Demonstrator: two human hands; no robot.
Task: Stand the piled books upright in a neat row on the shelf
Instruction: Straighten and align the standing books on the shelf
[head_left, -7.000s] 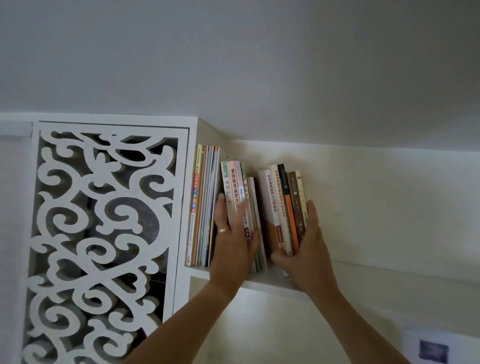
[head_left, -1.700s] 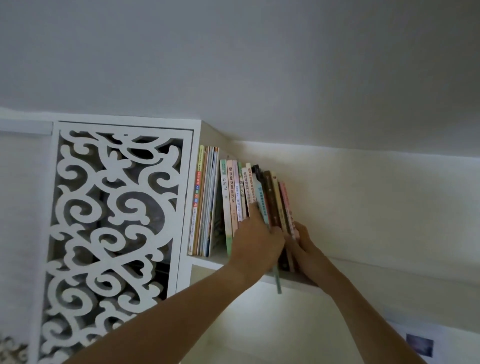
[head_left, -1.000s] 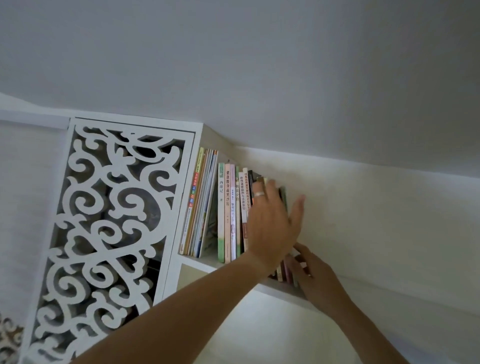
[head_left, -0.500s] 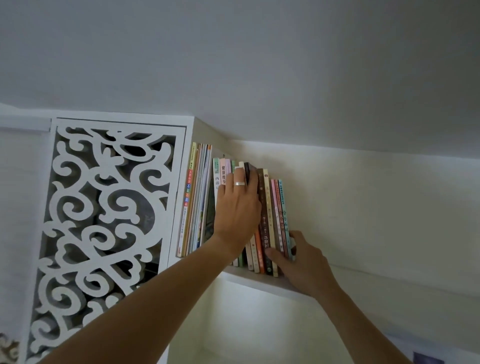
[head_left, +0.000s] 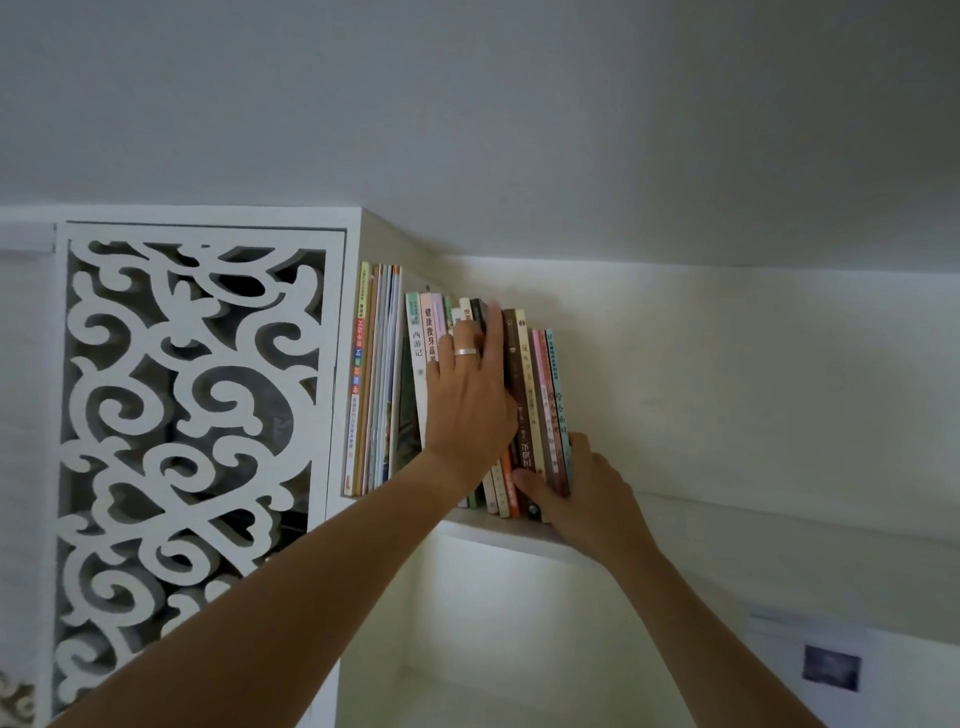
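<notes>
Several books (head_left: 540, 395) stand upright in a row on a high white shelf (head_left: 498, 535). A taller thin stack (head_left: 376, 379) leans against the cabinet side at the left. My left hand (head_left: 470, 400), with a ring, lies flat against the spines in the middle of the row, fingers apart. My right hand (head_left: 582, 488) presses the lower right end of the row, thumb on the bottoms of the spines and fingers behind the last teal book (head_left: 558, 400). A small gap shows between the tall stack and the row.
A white carved lattice panel (head_left: 192, 415) fills the cabinet front at the left. The ceiling hangs close above the books. The shelf runs on bare to the right along the white wall (head_left: 753, 395). A paper with a dark picture (head_left: 831, 667) hangs lower right.
The books that leaned and hung over the edge now stand straighter and tighter. My left hand moved from the right part of the row to its middle; my right hand stays at the row's right end.
</notes>
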